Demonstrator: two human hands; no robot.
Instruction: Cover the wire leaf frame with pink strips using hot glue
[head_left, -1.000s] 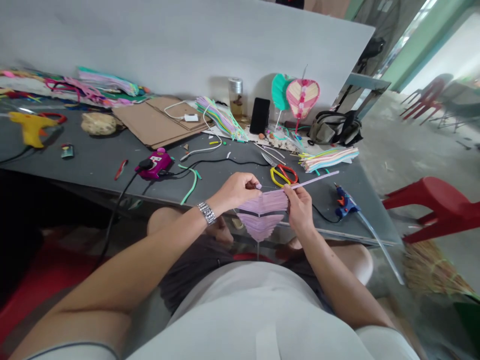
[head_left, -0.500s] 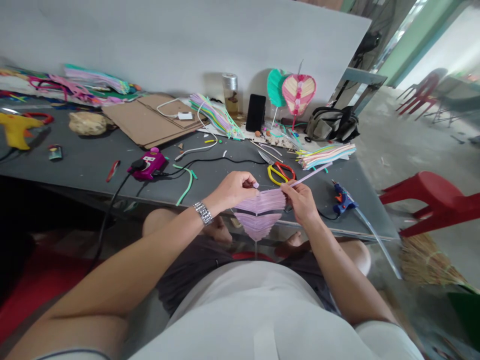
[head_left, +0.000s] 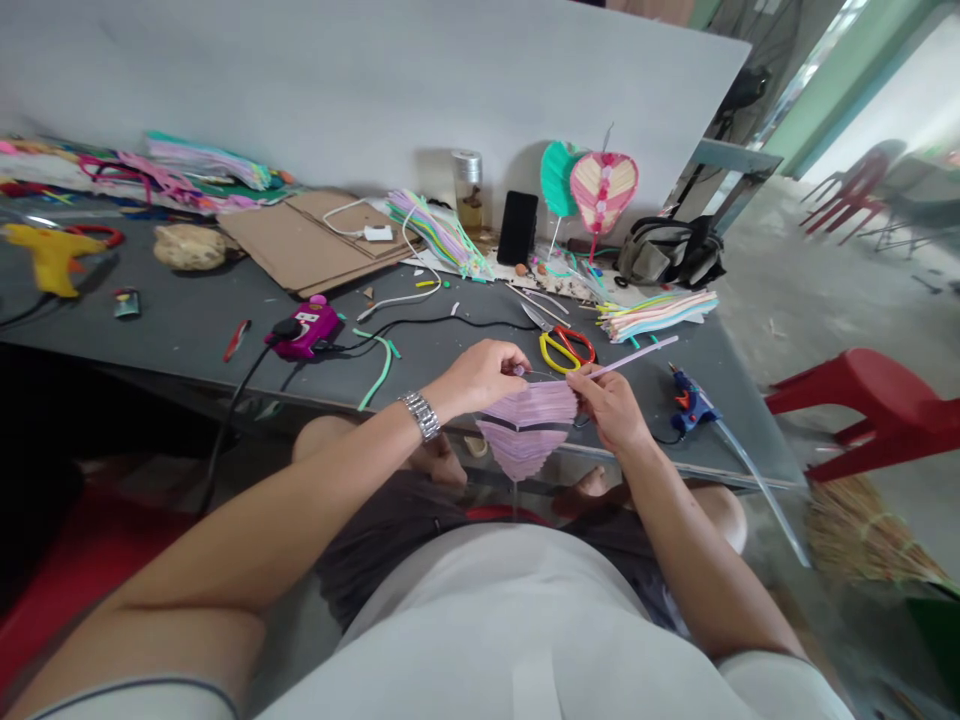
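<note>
A small lilac fan (head_left: 527, 452), built up from rows of pipe cleaners on a thin wire frame, hangs between my hands over the table's front edge. A dark gap crosses its middle. My left hand (head_left: 487, 380) is closed at its top left edge, thumb and fingers pinched together. At the top right edge my right hand (head_left: 611, 405) pinches a lilac pipe cleaner (head_left: 641, 353), whose free end sticks out to the upper right. Just beyond the hands lie scissors (head_left: 568, 348) with yellow and red handles.
On the grey table (head_left: 465, 330) are a blue glue gun (head_left: 691, 402), a purple power socket (head_left: 307, 330), pipe cleaner bundles (head_left: 656, 315), cardboard (head_left: 300, 240) and a yellow glue gun (head_left: 52, 260). Two finished fans (head_left: 604, 190) stand behind, near a phone (head_left: 517, 228). A red stool (head_left: 862, 400) is at right.
The whole view has shifted slightly, so the table things sit a little further right. Both hands keep their hold on the fan; the pipe cleaner's free end points slightly lower.
</note>
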